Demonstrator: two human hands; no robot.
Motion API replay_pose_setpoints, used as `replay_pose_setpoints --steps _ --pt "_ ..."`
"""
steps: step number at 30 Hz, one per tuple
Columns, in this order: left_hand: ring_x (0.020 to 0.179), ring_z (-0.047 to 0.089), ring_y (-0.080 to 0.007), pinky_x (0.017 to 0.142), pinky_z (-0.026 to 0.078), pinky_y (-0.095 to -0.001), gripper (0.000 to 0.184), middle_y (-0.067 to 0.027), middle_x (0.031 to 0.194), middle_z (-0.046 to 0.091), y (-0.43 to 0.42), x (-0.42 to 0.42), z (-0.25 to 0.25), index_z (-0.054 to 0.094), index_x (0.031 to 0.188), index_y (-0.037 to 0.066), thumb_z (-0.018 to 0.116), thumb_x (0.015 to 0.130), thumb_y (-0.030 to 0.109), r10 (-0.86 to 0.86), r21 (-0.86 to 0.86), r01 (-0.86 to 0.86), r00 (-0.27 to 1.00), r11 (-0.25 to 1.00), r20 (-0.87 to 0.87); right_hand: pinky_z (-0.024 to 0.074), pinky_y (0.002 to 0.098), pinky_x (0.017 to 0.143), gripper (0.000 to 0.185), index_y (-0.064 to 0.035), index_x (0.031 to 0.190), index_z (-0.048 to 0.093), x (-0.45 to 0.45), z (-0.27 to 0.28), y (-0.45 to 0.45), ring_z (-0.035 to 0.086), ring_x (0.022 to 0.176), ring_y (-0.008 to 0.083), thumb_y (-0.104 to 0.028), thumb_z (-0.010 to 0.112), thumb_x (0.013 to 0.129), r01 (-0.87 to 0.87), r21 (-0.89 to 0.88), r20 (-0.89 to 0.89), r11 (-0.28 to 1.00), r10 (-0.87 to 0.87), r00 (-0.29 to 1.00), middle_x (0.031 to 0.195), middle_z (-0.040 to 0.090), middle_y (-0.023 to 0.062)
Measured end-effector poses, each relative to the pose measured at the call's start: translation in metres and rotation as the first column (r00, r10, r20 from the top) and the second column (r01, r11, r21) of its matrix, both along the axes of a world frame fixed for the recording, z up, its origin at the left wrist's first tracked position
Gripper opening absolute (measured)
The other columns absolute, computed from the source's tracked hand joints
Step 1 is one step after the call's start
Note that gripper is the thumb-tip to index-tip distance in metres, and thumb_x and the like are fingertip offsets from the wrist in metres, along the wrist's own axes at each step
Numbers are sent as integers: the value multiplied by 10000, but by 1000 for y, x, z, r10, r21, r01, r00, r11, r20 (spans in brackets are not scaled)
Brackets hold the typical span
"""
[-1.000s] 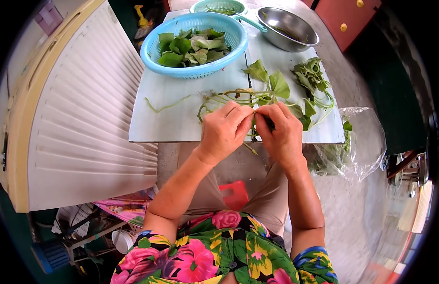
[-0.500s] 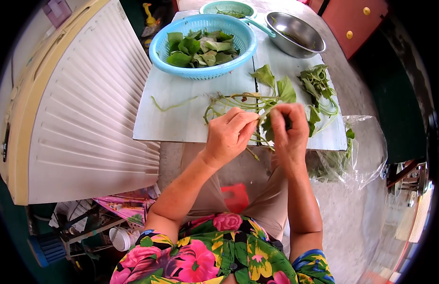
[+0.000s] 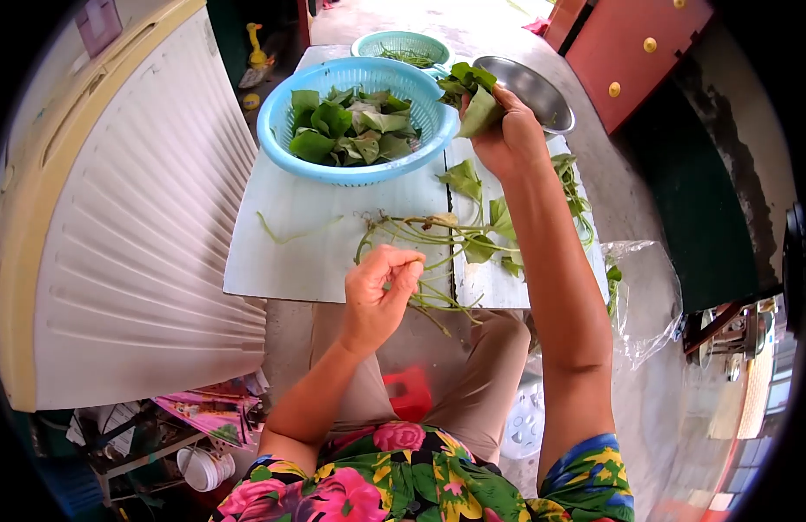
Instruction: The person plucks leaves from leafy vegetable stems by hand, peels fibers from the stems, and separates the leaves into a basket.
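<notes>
My right hand (image 3: 512, 137) is closed on a bunch of green leaves (image 3: 479, 113), held up between the blue basket and the steel bowl (image 3: 531, 87). My left hand (image 3: 378, 291) is in a pinch near the table's front edge, with the end of a vine stem (image 3: 419, 260) showing at its fingertips. Just beyond it lie several leafy vines (image 3: 411, 231), tangled on the table, some stems hanging over the edge. Torn leaves (image 3: 359, 130) fill the blue basket (image 3: 275, 150). Part of the steel bowl is hidden by the right hand and its leaves.
A smaller green basket (image 3: 368, 43) with thin stems stands at the back of the pale table (image 3: 272, 270). More greens (image 3: 570, 178) lie at the right edge. A clear plastic bag (image 3: 651, 304) hangs beyond it. A ribbed white panel (image 3: 150, 217) stands close on the left.
My right hand has moved forward and up from the vines, carrying leaves towards the basket and bowl. My left hand has drawn back slightly left and down. The view has shifted a little.
</notes>
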State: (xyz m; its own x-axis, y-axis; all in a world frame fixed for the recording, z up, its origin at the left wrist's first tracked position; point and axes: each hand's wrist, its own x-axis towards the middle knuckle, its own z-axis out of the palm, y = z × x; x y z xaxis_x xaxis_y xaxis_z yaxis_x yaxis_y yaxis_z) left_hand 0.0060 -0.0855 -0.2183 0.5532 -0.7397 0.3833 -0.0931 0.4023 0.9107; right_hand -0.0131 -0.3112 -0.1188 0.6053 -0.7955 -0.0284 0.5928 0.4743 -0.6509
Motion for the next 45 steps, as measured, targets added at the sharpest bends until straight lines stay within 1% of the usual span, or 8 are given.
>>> replay_pose_setpoints --steps 10,16,22,24,31,36,43,45 --pt "609 499 -82 534 410 -199 54 -53 764 543 1 2 -1 572 843 -12 554 795 6 17 -70 -12 997 997 78 393 460 908 310 35 1117 370 82 9 5 431 1040 266 -179 416 899 -53 -208 -348 977 -23 937 1116 402 133" --pt "610 521 -123 548 424 -217 60 -85 739 576 3 6 2 583 823 -2 584 763 -4 18 -60 -9 989 998 148 298 613 900 578 -44 1326 197 84 6 12 139 1233 470 -368 395 889 -366 -192 -660 911 156 735 1374 95 211" --pt "621 526 -126 552 429 -219 60 -88 747 579 2 5 1 581 828 -2 580 768 0 26 -50 -19 988 999 154 464 483 797 474 6 1249 338 75 -5 11 357 1140 415 -304 406 895 -324 -354 -607 877 48 793 1354 121 198" --pt "627 528 -126 554 429 -216 61 -93 758 578 3 4 2 578 830 -4 575 769 -5 23 -48 -14 983 999 184 527 347 616 359 4 1142 458 69 -4 14 545 858 257 -245 437 883 -223 -388 -595 894 -59 801 1186 411 143" --pt "645 496 -82 560 414 -200 70 -67 819 535 8 -2 3 559 855 -20 541 788 -30 32 -16 -30 983 999 183 440 278 478 273 -36 727 504 2 7 10 514 517 149 -278 500 853 -93 -440 -402 893 -103 910 633 538 60" --pt "648 498 -83 546 409 -189 98 -76 898 512 12 -2 -10 535 909 -37 515 817 -13 -18 -17 21 983 1000 185 414 239 469 195 -40 754 510 -82 5 44 499 511 112 -215 551 830 53 -440 -289 896 -197 937 658 519 39" --pt "604 499 -67 511 406 -178 115 -81 937 542 15 -7 11 547 924 -25 505 837 37 -63 32 56 948 998 312 408 206 511 145 -9 830 568 -162 -78 118 498 591 68 -153 556 830 -152 -507 -615 848 -233 753 693 543 12" --pt "590 500 -54 504 406 -181 142 -60 932 564 8 -1 27 560 949 -18 506 840 54 169 58 -175 981 983 100 429 214 570 113 -17 859 585 -166 -95 141 514 640 87 -119 579 812 -158 -623 -646 766 -391 655 770 571 21"
